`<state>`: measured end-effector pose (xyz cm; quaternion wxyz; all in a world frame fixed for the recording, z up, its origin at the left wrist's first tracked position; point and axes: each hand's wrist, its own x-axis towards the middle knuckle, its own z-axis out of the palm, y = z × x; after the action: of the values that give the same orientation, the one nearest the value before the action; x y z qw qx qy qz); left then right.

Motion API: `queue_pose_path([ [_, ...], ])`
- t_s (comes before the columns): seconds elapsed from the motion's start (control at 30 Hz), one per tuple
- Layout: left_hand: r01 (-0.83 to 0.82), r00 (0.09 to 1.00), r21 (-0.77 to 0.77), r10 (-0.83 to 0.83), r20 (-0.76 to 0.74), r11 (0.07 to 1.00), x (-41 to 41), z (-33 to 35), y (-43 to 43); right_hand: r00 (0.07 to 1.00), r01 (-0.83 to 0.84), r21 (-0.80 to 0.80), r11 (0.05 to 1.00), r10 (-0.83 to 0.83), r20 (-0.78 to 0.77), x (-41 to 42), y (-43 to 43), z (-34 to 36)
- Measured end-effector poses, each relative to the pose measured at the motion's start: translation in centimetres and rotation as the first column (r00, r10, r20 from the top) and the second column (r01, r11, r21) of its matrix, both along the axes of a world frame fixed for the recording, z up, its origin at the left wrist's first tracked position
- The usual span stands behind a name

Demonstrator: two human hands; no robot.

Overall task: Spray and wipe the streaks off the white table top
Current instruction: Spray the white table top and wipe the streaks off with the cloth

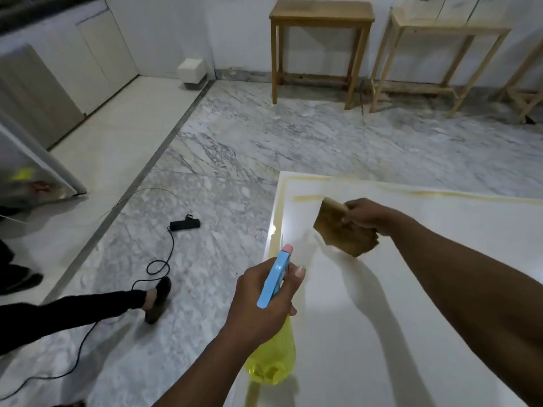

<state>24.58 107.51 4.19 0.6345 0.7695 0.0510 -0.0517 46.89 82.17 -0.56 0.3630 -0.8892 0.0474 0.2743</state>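
Observation:
The white table top (411, 289) fills the lower right, with yellowish-brown streaks (305, 198) along its far and left edges. My left hand (261, 301) grips a spray bottle (276, 356) with a yellow body, blue trigger head and pink nozzle, held over the table's left edge and pointing toward the far corner. My right hand (370, 215) holds a stained brown cloth (343, 233) just above the table near the far left corner. Whether the cloth touches the surface is unclear.
Marble floor lies to the left and beyond the table. Another person's leg and shoe (155, 301) stretch in from the left, beside a black cable and adapter (185, 224). Two wooden stools (320, 19) stand against the far wall, and white cabinets line the left.

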Motion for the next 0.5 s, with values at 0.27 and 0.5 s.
queue_pose_path([
  [0.27, -0.031, 0.999, -0.070, 0.032, 0.004, 0.997, 5.9, -2.0, -0.5, 0.893, -0.073, -0.306, 0.949, 0.199, 0.404, 12.6, 3.8, -4.1],
  [0.5, -0.037, 0.998, -0.071, 0.034, -0.048, 0.997, 6.6, -3.8, 0.0, 0.901, -0.136, -0.352, 0.926, 0.264, 0.344, 10.6, 7.7, -14.0],
])
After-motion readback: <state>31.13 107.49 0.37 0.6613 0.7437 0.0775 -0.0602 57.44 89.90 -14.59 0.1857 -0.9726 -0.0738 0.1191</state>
